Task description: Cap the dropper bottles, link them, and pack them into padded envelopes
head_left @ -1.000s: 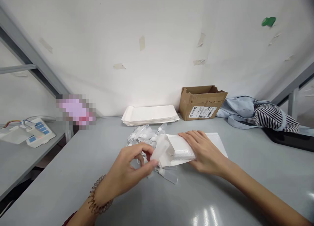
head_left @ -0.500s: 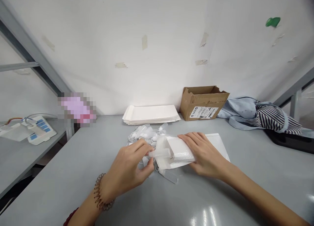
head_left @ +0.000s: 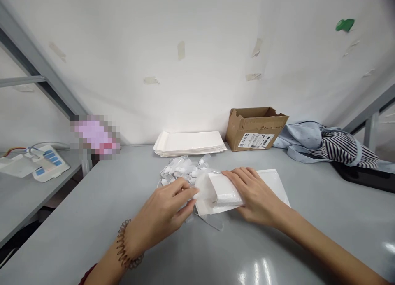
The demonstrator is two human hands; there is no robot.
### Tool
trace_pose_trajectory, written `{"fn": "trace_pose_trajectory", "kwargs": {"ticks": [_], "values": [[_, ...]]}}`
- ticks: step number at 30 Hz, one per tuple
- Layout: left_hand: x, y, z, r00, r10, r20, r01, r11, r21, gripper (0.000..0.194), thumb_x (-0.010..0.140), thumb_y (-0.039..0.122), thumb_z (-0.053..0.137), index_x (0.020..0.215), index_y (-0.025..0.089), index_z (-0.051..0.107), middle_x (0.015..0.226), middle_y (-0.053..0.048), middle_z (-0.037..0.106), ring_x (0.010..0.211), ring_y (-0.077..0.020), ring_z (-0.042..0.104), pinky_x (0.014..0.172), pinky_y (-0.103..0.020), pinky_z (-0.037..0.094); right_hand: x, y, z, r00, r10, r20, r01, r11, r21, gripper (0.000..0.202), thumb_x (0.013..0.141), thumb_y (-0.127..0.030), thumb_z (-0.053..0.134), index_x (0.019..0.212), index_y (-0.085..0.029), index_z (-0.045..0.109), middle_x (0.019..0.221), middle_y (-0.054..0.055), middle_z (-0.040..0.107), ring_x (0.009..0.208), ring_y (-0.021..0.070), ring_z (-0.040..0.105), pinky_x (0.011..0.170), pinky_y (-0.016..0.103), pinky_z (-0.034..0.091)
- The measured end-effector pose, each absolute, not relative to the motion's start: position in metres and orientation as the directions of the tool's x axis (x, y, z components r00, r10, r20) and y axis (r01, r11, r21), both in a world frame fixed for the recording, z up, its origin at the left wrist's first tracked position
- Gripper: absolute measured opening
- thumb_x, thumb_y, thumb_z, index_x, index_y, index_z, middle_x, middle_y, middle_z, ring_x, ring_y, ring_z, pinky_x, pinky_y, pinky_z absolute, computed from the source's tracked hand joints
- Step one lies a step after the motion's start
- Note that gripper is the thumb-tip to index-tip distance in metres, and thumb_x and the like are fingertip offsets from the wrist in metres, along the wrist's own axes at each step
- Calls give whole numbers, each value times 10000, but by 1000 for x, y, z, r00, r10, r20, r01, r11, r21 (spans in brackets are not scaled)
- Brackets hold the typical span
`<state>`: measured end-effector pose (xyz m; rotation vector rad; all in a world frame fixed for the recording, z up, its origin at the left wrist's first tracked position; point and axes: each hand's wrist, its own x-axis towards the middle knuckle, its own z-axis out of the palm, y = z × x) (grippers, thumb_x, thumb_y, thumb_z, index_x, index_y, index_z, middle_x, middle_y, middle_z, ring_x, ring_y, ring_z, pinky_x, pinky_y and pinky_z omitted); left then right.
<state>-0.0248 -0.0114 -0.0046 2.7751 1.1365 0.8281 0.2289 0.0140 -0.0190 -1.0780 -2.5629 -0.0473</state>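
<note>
My right hand point(head_left: 254, 196) is closed over a white padded bubble envelope point(head_left: 230, 197), pressing it on the grey table. The envelope's mouth gapes toward the left, with its flap point(head_left: 203, 192) spread out. My left hand point(head_left: 169, 206), a coiled band on its wrist, has thumb and index finger pinched at the flap's outer edge. A small whitish bit shows between those fingertips; I cannot tell whether it is flap or something else. Behind the left fingers lies a pile of clear plastic tubes with white caps point(head_left: 182, 167). One clear tube point(head_left: 212, 223) pokes out below the envelope.
A stack of white envelopes point(head_left: 191, 143) lies against the wall. An open cardboard box point(head_left: 256, 130) stands to its right, then a blue and striped cloth bag point(head_left: 333, 147) on a black object point(head_left: 361, 176). At left, a white device with blue buttons point(head_left: 51, 163) sits on another surface.
The translucent tube that my left fingers held at the envelope's mouth is no longer visible there. My left hand has shifted slightly right, to the flap's edge. The right hand keeps its grip.
</note>
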Motion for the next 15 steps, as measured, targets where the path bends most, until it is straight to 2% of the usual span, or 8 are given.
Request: {"fn": "trace_pose_trajectory", "kwargs": {"ticks": [5,10,12,15], "values": [[-14,-15,-9,597,590,544,649,-753,104,218,910,71,407,1072,115,546,853,-76,598,719,-143,558,623,-259,504,223,8,-21,-673,676,300,676,727,-121,576,676,-116,520,1241,-112,410,1067,158,567,941,297,497,802,435,372],[0,-22,-19,586,348,732,599,-795,-102,256,866,-17,401,1070,53,538,815,-127,657,783,-204,609,698,-350,555,221,4,-21,-690,665,286,660,740,-129,571,678,-100,503,1241,-106,411,1060,153,562,938,290,491,797,429,372],[4,-25,-23,546,324,773,578,-814,-67,252,845,-21,441,1072,36,537,800,-135,664,784,-214,622,690,-349,560,220,3,-19,-694,658,294,650,747,-138,567,676,-99,504,1236,-105,415,1054,150,562,934,286,490,795,427,373],[8,-27,-30,474,478,740,550,-816,175,328,855,4,439,1167,78,504,808,-93,671,745,-171,634,684,-283,563,218,1,-18,-697,647,309,636,757,-150,558,680,-108,509,1231,-101,420,1056,149,562,935,284,486,801,430,373]]}}
